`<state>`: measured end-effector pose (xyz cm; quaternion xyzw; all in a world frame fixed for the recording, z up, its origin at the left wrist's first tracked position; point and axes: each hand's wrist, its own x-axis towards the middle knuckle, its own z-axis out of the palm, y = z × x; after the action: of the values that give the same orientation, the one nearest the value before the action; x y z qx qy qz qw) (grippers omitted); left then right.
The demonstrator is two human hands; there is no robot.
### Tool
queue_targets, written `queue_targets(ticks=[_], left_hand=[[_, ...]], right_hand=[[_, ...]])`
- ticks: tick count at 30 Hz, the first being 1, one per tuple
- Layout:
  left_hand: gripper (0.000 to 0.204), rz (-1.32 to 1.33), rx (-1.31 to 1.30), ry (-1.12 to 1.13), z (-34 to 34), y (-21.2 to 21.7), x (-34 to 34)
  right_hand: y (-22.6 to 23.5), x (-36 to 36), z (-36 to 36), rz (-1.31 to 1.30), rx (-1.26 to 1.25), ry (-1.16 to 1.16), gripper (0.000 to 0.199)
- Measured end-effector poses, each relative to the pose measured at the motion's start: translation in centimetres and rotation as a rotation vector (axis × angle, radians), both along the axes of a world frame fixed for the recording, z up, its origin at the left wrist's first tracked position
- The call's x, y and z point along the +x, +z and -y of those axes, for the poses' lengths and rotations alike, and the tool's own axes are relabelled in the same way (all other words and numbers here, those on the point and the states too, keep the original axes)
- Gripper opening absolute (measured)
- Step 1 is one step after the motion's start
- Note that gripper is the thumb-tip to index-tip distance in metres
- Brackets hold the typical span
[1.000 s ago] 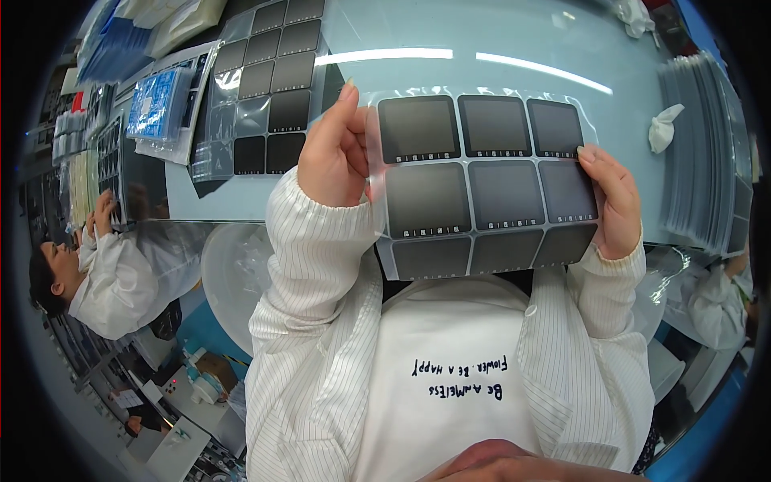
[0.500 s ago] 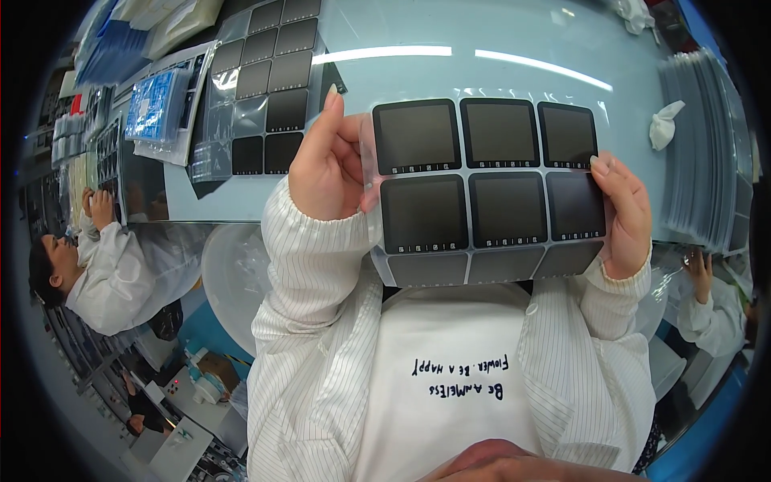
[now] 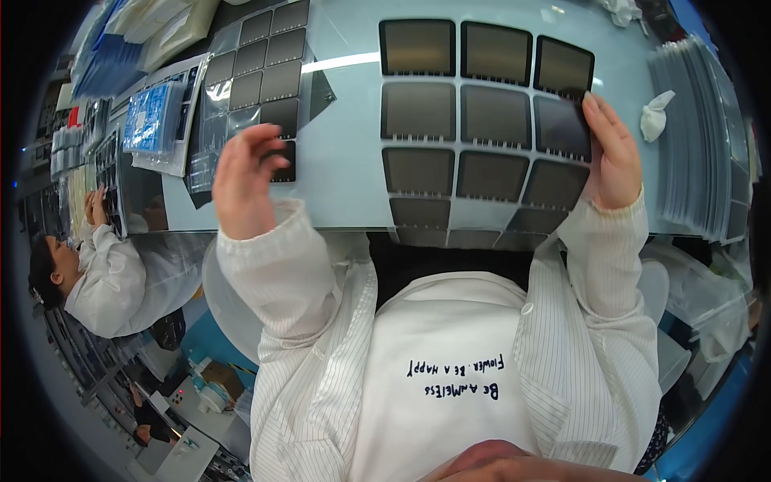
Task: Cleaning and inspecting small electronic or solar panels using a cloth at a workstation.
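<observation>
A clear plastic pocket sheet [image 3: 458,90] lies over the near edge of the table, with rows of dark rounded-square panels in it. One pocket in a lower row looks pale, without a dark panel. My right hand [image 3: 616,153] grips the sheet's right edge, thumb and fingertips on its front. To the left, my left hand [image 3: 245,181] hangs over the near end of another panel sheet [image 3: 250,55], fingers curled loosely and apart, somewhat blurred. Nothing shows in it. Behind its fingers a dark panel [image 3: 281,165] is partly hidden.
A tall stack of clear sheets [image 3: 699,136] stands at the right, with a crumpled white tissue [image 3: 657,115] beside it. Blue-wrapped packs [image 3: 151,116] lie at the left. A co-worker in white [image 3: 108,269] works at the far left. A chair [image 3: 233,297] stands behind my left arm.
My left hand has let go of the pocket sheet and moved left to the other panel sheet. The held sheet has shifted away from me and lies flatter, showing more rows.
</observation>
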<state>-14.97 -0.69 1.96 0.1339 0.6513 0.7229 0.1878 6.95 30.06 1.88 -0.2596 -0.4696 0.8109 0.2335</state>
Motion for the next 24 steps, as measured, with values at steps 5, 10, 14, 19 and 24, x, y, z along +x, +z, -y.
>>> queue_targets(ticks=[5,10,14,19,24], left_hand=[[0.04,-0.281,-0.506,0.45,6.5,-2.0,-2.9],[0.059,-0.522,-0.897,0.633,11.4,-6.3,-5.6],[0.071,-0.626,-1.044,0.453,7.8,-4.2,-4.1],[0.065,-0.354,-0.854,0.322,7.5,-3.4,-4.6],[0.051,0.123,-0.258,0.101,5.7,0.4,-1.8]], right_hand=[[-1.9,-3.3,-3.6,0.144,0.111,-0.089,0.029],[-3.6,-4.0,-5.9,0.43,0.583,-0.064,0.042],[-3.0,-2.6,-6.9,0.623,1.096,-0.187,0.062],[1.0,0.0,-4.9,0.54,1.053,-0.128,0.05],[6.1,0.6,1.8,0.32,1.029,0.169,0.031]])
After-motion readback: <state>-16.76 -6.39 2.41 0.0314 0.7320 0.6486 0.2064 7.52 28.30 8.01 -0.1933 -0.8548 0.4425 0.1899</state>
